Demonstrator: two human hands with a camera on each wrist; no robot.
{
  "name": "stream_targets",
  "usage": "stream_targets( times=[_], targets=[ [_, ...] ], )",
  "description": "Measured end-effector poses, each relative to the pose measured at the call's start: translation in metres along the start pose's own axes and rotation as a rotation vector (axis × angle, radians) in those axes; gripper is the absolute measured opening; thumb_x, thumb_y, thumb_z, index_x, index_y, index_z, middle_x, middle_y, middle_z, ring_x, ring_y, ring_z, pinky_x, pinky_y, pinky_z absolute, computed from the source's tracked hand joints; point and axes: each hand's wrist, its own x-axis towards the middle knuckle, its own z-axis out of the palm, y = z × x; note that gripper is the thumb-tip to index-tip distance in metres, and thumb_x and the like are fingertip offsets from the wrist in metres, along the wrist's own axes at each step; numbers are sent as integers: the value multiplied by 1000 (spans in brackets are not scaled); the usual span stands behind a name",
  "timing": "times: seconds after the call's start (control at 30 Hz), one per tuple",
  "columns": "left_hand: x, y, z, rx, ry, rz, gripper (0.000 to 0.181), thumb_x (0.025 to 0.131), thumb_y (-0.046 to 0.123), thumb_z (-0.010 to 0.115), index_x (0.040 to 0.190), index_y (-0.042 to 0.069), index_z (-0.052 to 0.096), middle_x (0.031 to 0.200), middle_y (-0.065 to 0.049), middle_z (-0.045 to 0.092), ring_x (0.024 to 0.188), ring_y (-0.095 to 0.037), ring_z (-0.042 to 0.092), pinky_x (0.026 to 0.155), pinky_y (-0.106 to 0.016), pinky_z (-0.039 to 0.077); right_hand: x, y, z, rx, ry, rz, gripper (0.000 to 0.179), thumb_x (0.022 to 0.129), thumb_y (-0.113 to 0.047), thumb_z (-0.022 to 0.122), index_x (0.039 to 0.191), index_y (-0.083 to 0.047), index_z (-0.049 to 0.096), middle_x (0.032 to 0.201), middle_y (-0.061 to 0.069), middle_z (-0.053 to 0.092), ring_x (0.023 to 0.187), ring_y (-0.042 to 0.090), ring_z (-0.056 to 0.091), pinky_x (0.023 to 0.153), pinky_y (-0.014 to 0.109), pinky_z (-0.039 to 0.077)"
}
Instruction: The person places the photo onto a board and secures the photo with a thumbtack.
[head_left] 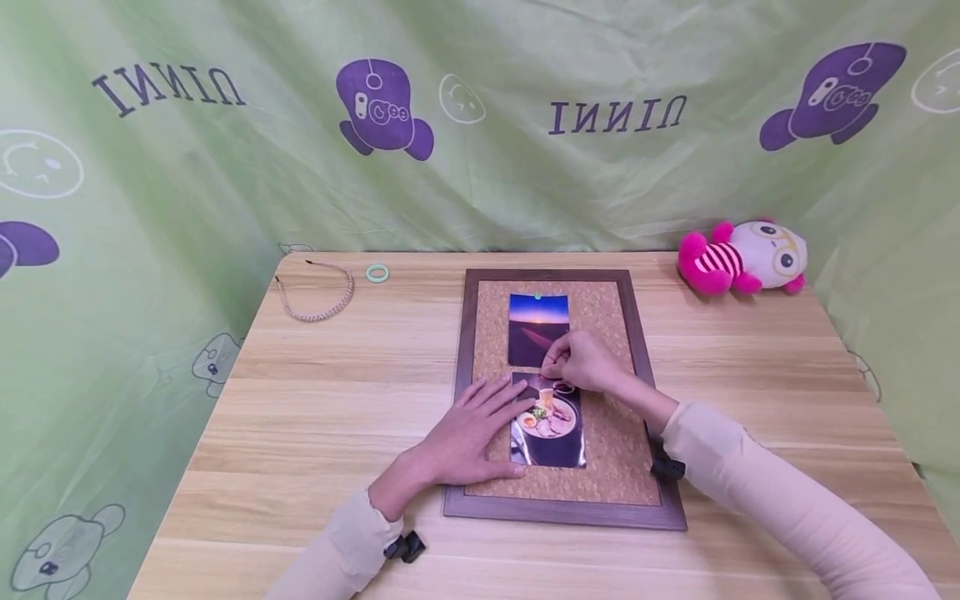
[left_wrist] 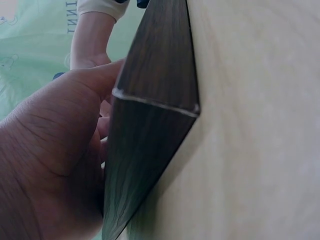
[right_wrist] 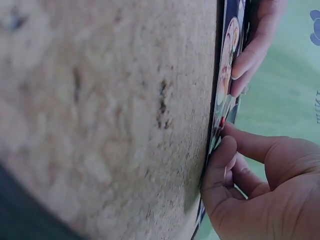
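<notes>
A cork board (head_left: 618, 450) with a dark wooden frame lies flat on the table. On its cork is a photo of a noodle bowl (head_left: 551, 446), just below a sunset photo (head_left: 531, 321) that has a green pushpin (head_left: 537, 296) at its top edge. My left hand (head_left: 476, 429) rests spread over the board's left side, its fingertips on the noodle photo. With thumb and index finger, my right hand (head_left: 588, 362) pinches a small red pushpin (right_wrist: 223, 121) at the noodle photo's top edge. The pin's point is hidden.
Toward the back left of the table (head_left: 337, 417) lie a beaded headband (head_left: 322, 317) and a mint-green ring (head_left: 377, 273). A pink and white plush toy (head_left: 742, 258) lies at the back right. Green printed cloth (head_left: 495, 192) hangs behind the table.
</notes>
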Motion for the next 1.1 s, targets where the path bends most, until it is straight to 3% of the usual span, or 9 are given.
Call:
stream_targets(
  times=[0.37,0.67,0.87,0.97,1.1],
  targets=[
    [-2,-2,-1,-2,33,25,98,95,63,77,172,16,41,185,-7,23,172,-32,13,139,-58,10,-10,2,-19,94,0,-30,9,96,-5,84,88,-3,81,73,4,71,60,10,59,54,22,48],
    [-1,-3,-2,-17,30,30,103,94,63,78,173,11,38,185,-13,21,172,-33,12,139,-57,8,-25,15,-41,99,96,-48,4,95,-4,86,94,-3,83,79,2,72,68,13,60,58,22,49],
    [-5,-9,-3,-146,15,-21,102,97,61,78,176,16,32,187,-9,8,172,-33,10,138,-58,12,-37,29,-52,159,119,-63,11,97,-5,84,103,4,81,88,10,76,73,12,65,63,23,57],
    [-10,-14,-6,-222,49,-38,92,102,54,76,175,15,35,187,-10,10,172,-35,11,136,-61,19,-46,37,-57,223,100,-101,17,105,-7,76,113,8,78,95,16,78,78,14,71,69,26,63],
    [-17,-23,-12,-245,129,-48,77,109,44,70,172,11,41,184,-14,20,172,-36,12,135,-61,21,-59,49,-65,260,89,-161,23,112,-8,64,122,10,75,101,21,77,84,13,73,73,30,67]
  ],
)
